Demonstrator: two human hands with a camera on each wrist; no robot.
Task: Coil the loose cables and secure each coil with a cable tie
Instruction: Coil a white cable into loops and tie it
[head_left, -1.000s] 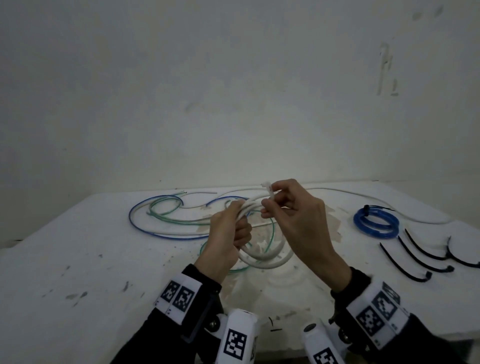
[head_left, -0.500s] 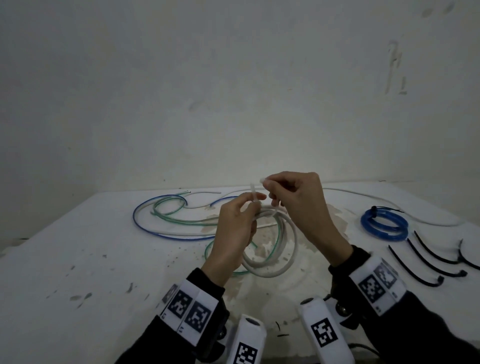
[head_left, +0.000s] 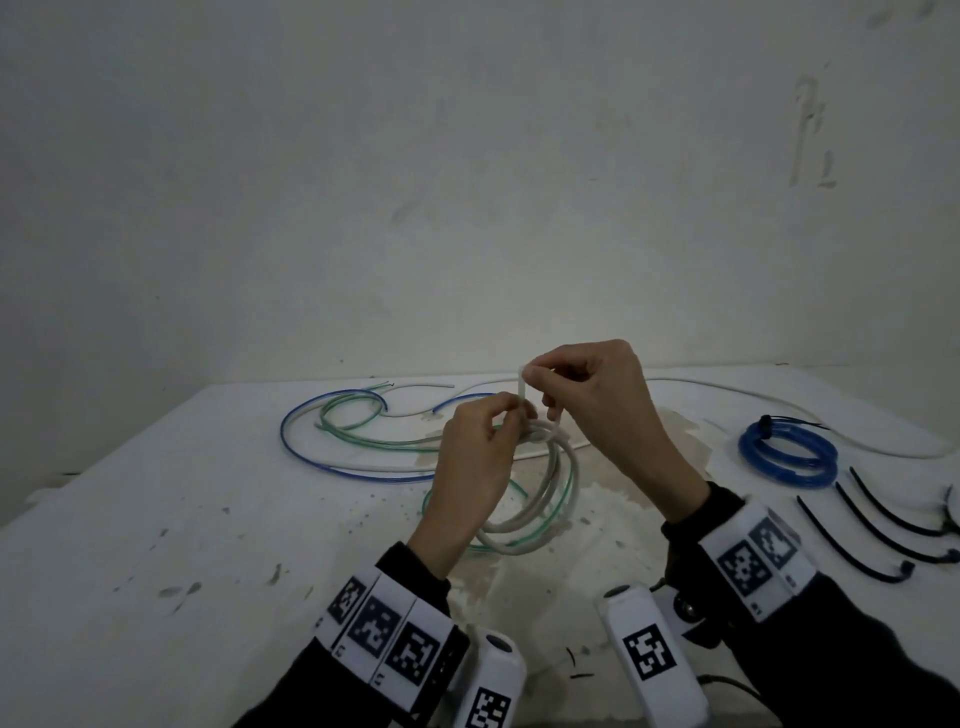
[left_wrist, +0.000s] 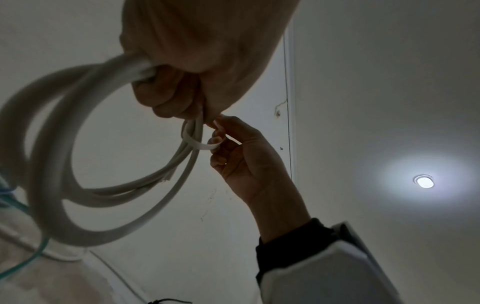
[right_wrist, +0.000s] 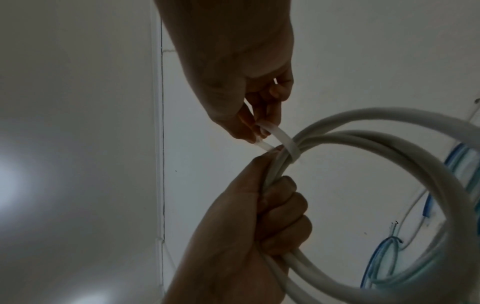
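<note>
From the head view the left hand (head_left: 475, 457) grips the white coil (head_left: 540, 499) above the worktop (head_left: 156, 545) to bunch its turns, while, in the right wrist view, right-hand fingers (right_wrist: 255, 131) at 12 o'clock pinch the white tie (right_wrist: 281, 136) looped round them.

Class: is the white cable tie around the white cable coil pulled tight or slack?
Slack: the white cable tie arcs loosely around the white cable coil; right hand pinches it.

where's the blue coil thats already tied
In the head view the tied blue coil lies on the table's right side, just beyond the spare black cable ties.
</note>
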